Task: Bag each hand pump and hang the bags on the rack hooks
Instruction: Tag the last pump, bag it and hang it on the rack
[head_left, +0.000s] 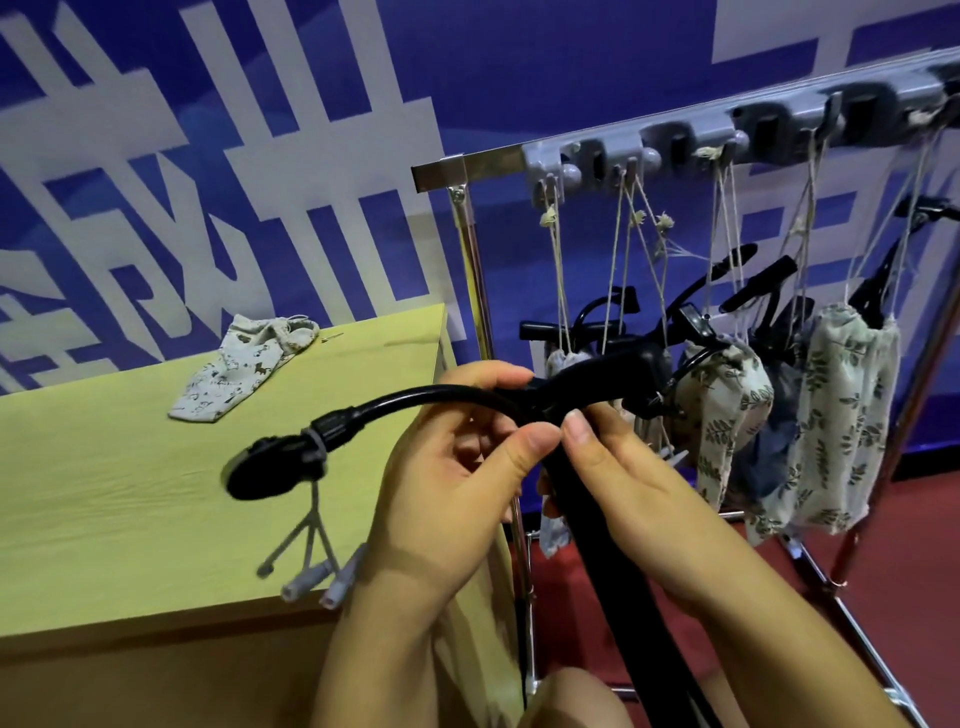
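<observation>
Head camera looks down at my 2 hands, and both hold 1 black hand pump (582, 499) in front of me. My left hand (441, 457) has a closed grip near the top of the pump, where the black hose (415, 397) comes out. My right hand (623, 473) also has a closed grip on the pump, with the thumb and first finger pinching it just beside my left fingers. The 2 hands touch each other there. The long pump body runs down between my arms to the bottom edge. The hose bends out to the left over the yellow counter (130, 493). At its end is a black round head (270, 467), a bit blurry, with small grey tips (311, 571) hanging under it on thin strings.

On the far side of the counter lies 1 loose cloth bag (234, 369) with little animal prints. It lies flat and well apart from my hands.

To the right stands the metal rack (483, 291) with a grey row of hooks (675, 140) on top. Several leafy cloth bags (841, 415) hang from the hooks by pale strings. Black pump parts stick out of their tops. Behind it all is a blue wall (493, 62) with big white shapes. The floor (779, 623) under the rack is red.
</observation>
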